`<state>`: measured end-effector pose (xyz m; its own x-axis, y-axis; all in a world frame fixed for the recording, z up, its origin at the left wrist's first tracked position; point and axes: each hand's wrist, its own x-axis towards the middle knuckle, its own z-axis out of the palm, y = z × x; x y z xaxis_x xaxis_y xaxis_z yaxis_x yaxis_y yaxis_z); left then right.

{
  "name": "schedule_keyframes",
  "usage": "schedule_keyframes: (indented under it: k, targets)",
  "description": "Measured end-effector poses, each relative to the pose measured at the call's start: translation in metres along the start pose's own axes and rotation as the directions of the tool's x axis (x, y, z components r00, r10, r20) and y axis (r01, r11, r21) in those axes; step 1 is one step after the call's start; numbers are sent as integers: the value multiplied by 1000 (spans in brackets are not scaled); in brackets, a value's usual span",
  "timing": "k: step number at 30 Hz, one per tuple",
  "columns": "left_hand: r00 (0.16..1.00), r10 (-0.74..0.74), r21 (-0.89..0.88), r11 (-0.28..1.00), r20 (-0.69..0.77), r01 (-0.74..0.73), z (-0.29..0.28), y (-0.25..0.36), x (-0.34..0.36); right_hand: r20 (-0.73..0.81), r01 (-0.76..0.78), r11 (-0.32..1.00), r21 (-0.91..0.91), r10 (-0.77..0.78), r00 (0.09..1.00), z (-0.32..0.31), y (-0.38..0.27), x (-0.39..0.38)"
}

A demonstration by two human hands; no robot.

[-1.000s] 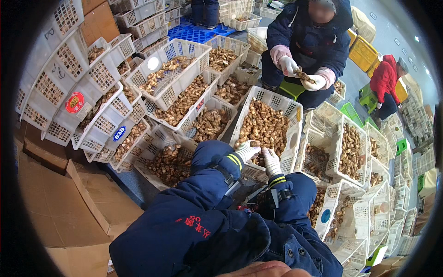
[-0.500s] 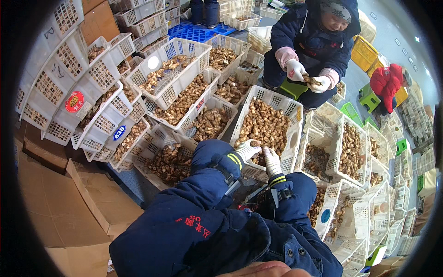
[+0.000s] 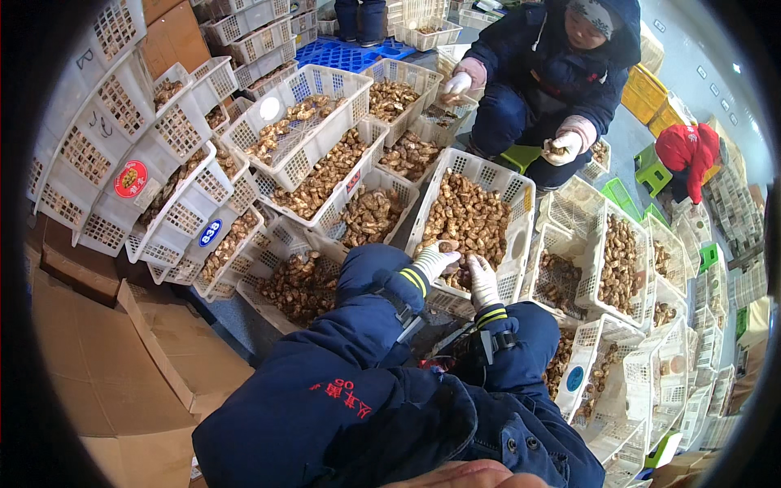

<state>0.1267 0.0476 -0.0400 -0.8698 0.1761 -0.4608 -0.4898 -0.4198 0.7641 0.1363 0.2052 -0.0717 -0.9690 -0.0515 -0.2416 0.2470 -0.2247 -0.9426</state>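
The person's white-gloved left hand (image 3: 435, 260) and white-gloved right hand (image 3: 483, 281) work close together above the near edge of a white perforated plastic crate (image 3: 521, 228) of knobbly brown mushrooms (image 3: 465, 213); a dark-blue-clad co-worker (image 3: 547, 85) faces its far edge.

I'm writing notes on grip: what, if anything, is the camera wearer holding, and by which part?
The left hand seems to hold a small brown mushroom; which part it grips cannot be told. Whether the right hand holds anything is unclear.
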Motion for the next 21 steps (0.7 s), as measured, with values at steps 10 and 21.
schedule_keyframes:
  k: [10,21]
  targets:
    - [999,25,-281,960,47,-10,2,17,-13,59,56,998,-26,-55,997,12,-34,-17]
    - [989,-110,-472,870,94,142,9,26,-6,109,-147,878,455,109,988,8,-49,-16]
